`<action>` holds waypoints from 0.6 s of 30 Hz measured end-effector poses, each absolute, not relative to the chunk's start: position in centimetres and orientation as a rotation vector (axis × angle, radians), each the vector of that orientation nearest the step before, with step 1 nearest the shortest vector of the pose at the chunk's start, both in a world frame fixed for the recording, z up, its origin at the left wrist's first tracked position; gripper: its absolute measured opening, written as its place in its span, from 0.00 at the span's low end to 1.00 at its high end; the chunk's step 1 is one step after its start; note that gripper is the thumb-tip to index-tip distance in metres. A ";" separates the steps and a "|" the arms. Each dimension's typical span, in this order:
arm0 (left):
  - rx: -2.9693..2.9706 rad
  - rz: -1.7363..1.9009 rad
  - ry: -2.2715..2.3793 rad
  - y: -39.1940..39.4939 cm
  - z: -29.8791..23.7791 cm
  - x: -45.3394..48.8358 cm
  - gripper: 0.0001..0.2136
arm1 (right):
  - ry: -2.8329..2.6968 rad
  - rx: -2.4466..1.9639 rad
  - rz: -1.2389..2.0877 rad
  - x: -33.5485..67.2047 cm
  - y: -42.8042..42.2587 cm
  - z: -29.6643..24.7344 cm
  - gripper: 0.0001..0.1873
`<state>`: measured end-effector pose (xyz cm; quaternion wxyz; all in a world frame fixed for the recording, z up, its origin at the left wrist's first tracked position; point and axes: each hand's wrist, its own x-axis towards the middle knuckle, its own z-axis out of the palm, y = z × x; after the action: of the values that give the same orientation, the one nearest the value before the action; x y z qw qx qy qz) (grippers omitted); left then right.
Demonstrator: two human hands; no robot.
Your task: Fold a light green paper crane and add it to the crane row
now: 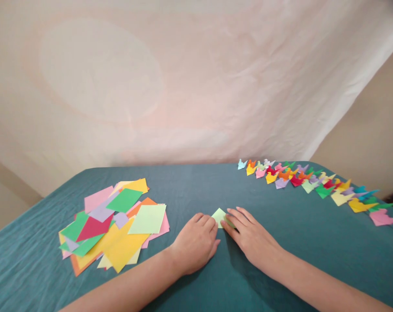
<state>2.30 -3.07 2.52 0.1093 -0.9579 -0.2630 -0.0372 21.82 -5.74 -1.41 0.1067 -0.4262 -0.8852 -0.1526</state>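
The green piece (219, 216) is matt paper, the tablecloth (190, 188) fabric

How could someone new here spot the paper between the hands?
On the teal tablecloth, look between the paper pile at left and the folded paper birds at right. There, a small pale green paper shows between the left hand and right hand. Unlike the pale green sheet atop the pile, it's partly covered, its peak pointing away.

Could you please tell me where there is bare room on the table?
Teal cloth lies bare beyond the left hand and right hand, between the paper pile and folded birds, and between birds and right forearm. Pile and bird areas are crowded.
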 end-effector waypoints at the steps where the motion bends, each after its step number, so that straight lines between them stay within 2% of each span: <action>1: -2.813 -0.103 -0.770 -3.1 2.5 2.3 0.15 | -2.606 -1.256 -0.455 21.8 -5.9 -1.5 0.17; 7: -2.809 -0.092 -0.746 -2.9 2.2 2.3 0.17 | -2.633 -1.244 -0.453 21.7 -6.1 -1.4 0.19; 18: -2.823 -0.100 -0.748 -2.7 2.4 2.5 0.14 | -2.655 -1.372 -0.553 22.6 -6.5 -0.4 0.13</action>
<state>2.47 -2.65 2.40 0.1096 -0.9602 -0.2546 -0.0341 22.57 -6.53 -0.45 0.0513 -0.4510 -0.8723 -0.1817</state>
